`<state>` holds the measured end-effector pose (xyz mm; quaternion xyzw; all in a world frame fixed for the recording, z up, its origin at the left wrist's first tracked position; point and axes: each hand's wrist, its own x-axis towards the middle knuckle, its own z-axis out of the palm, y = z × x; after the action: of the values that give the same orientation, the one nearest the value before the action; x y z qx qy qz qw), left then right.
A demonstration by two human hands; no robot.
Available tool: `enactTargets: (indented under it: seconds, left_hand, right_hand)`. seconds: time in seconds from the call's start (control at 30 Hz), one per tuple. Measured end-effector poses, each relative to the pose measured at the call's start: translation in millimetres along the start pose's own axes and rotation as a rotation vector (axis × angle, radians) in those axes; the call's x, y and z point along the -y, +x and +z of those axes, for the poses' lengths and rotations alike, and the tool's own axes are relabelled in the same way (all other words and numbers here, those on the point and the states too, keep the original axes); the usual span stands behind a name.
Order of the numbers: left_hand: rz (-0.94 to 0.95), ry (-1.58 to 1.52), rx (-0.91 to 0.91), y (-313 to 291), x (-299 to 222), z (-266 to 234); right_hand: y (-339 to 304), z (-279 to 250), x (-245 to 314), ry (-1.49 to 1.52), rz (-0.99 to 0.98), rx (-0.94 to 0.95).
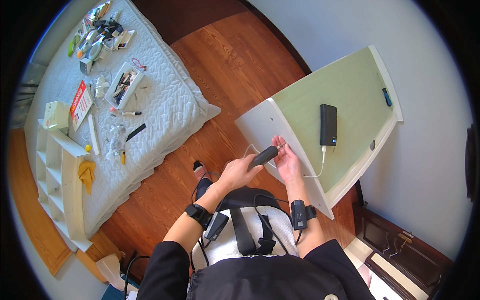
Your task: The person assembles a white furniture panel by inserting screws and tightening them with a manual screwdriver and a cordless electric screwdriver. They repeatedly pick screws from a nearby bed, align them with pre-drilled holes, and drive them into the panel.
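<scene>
My left hand point(238, 173) is wrapped round a black pen-shaped electric screwdriver point(262, 158), its tip aimed up and to the right. My right hand point(288, 164) is palm up at that tip, with the fingertips closed about the thin metal bit point(283, 145). Both hands are just left of a white-framed furniture panel point(300, 162) with a pale green inner face. On the green face lies a black power bank point(328, 122). A white cable point(323, 162) runs from it toward my hands and partly disappears behind the right one.
A blue-handled screwdriver point(387, 97) lies at the panel's far right edge. On the left, a quilted bed point(165, 110) holds a white tray point(138, 80) of small tools, a black marker point(131, 113), and a white shelf unit point(55, 175) with a yellow cloth point(86, 175). Wooden floor point(235, 60) lies between.
</scene>
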<state>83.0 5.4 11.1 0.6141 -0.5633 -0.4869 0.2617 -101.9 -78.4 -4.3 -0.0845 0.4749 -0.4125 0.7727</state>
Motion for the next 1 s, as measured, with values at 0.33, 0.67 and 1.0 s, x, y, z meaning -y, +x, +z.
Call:
enactTargets:
  seconds: [0.33,0.67,1.0]
  left_hand:
    - [-0.042,-0.027,0.030,0.4,-11.0,-12.7]
    - [-0.194,-0.208,0.116,-20.4,-16.2,-52.0]
    - [-0.520,-0.589,-0.303,-116.0,52.7,-140.2]
  right_hand:
    - [4.0,-0.5,-1.3,0.100,0.006,0.021]
    - [-3.6,6.0,-12.5,-0.249,-0.011,-0.096]
    - [-10.8,86.2,-55.0,-0.477,0.084,0.225]
